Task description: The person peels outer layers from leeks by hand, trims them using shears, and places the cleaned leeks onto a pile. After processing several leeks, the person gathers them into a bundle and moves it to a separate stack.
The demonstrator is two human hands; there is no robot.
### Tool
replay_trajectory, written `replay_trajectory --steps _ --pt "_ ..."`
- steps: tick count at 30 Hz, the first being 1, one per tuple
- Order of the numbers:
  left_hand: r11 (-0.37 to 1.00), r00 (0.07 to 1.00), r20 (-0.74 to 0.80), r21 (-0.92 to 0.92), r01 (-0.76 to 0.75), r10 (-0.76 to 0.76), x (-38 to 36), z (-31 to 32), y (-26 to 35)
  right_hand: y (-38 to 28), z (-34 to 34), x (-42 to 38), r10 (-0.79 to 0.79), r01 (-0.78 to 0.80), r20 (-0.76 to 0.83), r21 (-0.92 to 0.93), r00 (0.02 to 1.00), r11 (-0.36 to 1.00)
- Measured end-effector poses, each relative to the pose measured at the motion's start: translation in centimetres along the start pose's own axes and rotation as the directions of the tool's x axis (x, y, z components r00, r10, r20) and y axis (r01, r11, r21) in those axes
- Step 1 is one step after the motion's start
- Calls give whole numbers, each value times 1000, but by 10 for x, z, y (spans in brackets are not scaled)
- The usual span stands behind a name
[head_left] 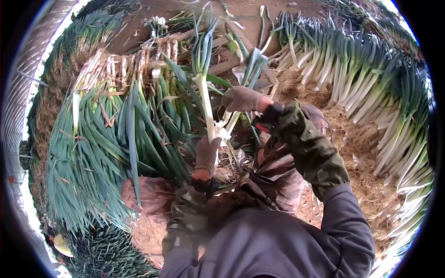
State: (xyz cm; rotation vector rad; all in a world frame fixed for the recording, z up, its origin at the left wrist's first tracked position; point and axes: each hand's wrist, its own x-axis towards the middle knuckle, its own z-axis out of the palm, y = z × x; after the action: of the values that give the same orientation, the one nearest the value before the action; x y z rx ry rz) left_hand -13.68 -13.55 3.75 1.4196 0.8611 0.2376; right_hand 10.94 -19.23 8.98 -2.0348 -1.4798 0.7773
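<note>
A leek [205,104] stands upright before me, white shank below and green leaves fanning out at the top. My left hand [207,155], in a pale work glove, is wrapped round its lower end. My right hand [244,98], gloved too, is closed on an outer leek leaf [254,68] beside the shank. That leaf's pale lower part runs down toward the leek's base, where torn white skin shows. The right fingertips are partly hidden behind the glove.
On the left lies a large heap of untrimmed leeks [88,134], roots pointing away from me. A curved row of cleaned leeks [357,78] lies on the right. Root trimmings [357,143] cover the ground beside it. Wooden slats [227,67] lie ahead.
</note>
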Motion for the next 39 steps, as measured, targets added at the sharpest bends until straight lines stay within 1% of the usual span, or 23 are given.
replay_trajectory --steps 1,3,5,6,7,9,13,15,17,20,26,27,28,29,30,31,32,34,35,36,37,38,39 --pt "997 998 -28 55 -49 51 4 -1 -9 4 8 0 -68 76 -119 69 991 995" --pt "996 996 -84 79 -33 39 -2 -1 -9 1 16 3 86 -13 -275 256 958 967" --pt "843 931 -106 469 -264 350 6 -5 -35 -13 23 5 269 -146 -215 459 939 876" --pt "820 950 -81 530 -215 302 -7 -1 -17 -25 25 5 330 -200 -192 492 924 847" --pt "591 859 -17 732 -338 512 -15 0 -13 -20 43 14 303 -51 -280 653 911 755" --pt "450 826 8 836 -315 563 -30 11 3 -28 53 26 447 67 -289 891 847 448" --pt "700 881 -126 661 -269 457 -13 -18 -7 -52 40 22 580 267 -310 950 753 162" --pt "982 963 258 143 -124 84 -11 -42 9 -54 27 14 540 359 -315 933 781 27" --pt "967 886 433 -105 232 -165 -20 -43 4 -60 20 10 509 374 -304 927 805 -38" --pt "975 936 348 -178 130 -61 -39 -19 33 -59 16 4 414 385 -330 921 848 -55" --pt "921 991 127 -390 22 30 -5 -8 -15 -55 8 -10 343 402 -335 904 878 -146" --pt "941 992 111 -325 91 -57 -14 -12 11 -57 7 -14 324 412 -348 898 880 -154" --pt "987 999 41 159 -33 26 -7 -18 12 -58 6 -19 330 411 -348 900 877 -143" --pt "782 991 23 612 -121 135 3 -31 7 -61 7 -24 307 457 -395 874 866 -164" --pt "985 992 120 165 -45 25 27 -51 -8 -64 6 -32 287 506 -447 843 847 -181" --pt "811 972 216 -551 196 -88 51 -71 -23 -67 6 -40 270 553 -498 810 824 -194" --pt "433 931 306 -825 363 -197 76 -91 -38 -71 6 -47 299 599 -533 774 792 -207" --pt "330 861 446 -873 358 247 148 -106 -93 -74 -5 -60 278 670 -613 709 740 -220" --pt "-63 833 428 -877 477 350 142 -125 -87 -71 -14 -67 246 697 -653 682 716 -222" --pt "-500 795 406 -624 601 450 131 -141 -70 -58 -39 -88 315 713 -649 683 692 -160" --pt "-707 749 379 -273 652 544 122 -158 -58 -44 -70 -118 384 725 -646 682 659 -97" --pt "-742 782 230 547 388 579 99 -166 -6 -44 -102 -149 296 753 -700 645 650 -129" --pt "-543 814 296 839 29 501 95 -156 23 -45 -128 -171 206 782 -754 605 624 -151"
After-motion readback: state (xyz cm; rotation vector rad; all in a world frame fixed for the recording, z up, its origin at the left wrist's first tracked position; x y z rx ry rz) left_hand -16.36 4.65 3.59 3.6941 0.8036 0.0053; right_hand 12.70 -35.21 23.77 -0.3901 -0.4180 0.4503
